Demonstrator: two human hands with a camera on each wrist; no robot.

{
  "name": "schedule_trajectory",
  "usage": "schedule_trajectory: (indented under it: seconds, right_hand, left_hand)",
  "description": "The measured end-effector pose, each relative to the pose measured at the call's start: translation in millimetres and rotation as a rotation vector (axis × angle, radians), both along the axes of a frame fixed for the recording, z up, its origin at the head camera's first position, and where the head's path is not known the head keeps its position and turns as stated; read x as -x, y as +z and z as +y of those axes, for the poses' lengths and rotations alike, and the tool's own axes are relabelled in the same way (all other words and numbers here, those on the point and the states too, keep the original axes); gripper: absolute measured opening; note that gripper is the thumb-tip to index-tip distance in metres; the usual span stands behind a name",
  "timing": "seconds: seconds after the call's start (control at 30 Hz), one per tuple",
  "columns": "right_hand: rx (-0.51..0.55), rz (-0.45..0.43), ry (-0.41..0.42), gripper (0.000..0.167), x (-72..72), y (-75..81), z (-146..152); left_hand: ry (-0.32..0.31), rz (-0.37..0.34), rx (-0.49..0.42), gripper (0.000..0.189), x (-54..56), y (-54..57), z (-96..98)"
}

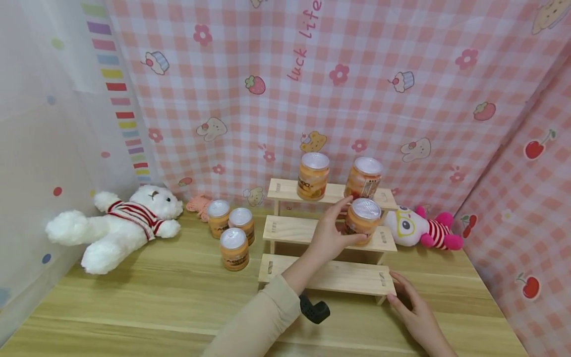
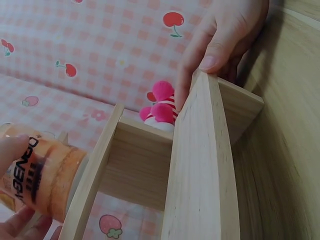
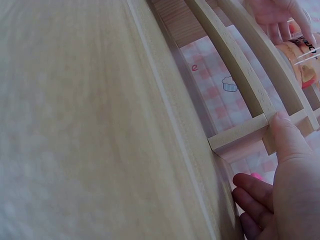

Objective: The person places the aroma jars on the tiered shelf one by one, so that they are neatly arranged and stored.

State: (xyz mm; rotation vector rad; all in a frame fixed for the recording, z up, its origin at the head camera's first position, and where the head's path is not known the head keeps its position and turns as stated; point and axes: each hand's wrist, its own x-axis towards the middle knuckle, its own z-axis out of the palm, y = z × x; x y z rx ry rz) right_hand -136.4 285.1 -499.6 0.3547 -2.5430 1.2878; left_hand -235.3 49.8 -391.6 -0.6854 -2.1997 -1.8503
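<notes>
My left hand (image 1: 327,235) holds an orange can (image 1: 362,221) with a silver lid, thumb and fingers around its sides. The can is upright at the right end of the middle step of a three-step wooden stand (image 1: 327,275). In the left wrist view, the can (image 2: 47,172) has its base right at the step's board. Down at the stand's lower right, my right hand (image 1: 417,315) grips the end of the bottom step, thumb at the front corner and a finger farther back. The right wrist view shows that thumb (image 3: 287,137) against the wood.
Two more cans stand on the top step, one left (image 1: 313,177) and one right (image 1: 363,179). Three cans (image 1: 234,250) are grouped left of the stand. A white plush bear (image 1: 129,225) lies farther left, a pink plush toy (image 1: 424,230) behind right. A black object (image 1: 314,310) is in front.
</notes>
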Motion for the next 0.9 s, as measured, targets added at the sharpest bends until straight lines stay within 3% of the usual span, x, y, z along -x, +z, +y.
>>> schedule_trajectory:
  seconds: [0.23,0.47,0.9]
  right_hand:
    - [-0.005,-0.011,-0.010,0.047,0.0,-1.0,-1]
    - [-0.008,-0.027,-0.015,0.047,-0.4,0.8,-1]
    - [-0.014,-0.011,-0.017,0.046,-1.0,2.0,-3]
  left_hand:
    - [-0.009,-0.007,-0.018,0.084,-9.4,-1.7,-16.2]
    - [0.020,-0.017,-0.003,0.080,-24.0,-2.1,-43.0]
    - [0.093,0.074,-0.002,0.076,-46.8,-3.7,-101.3]
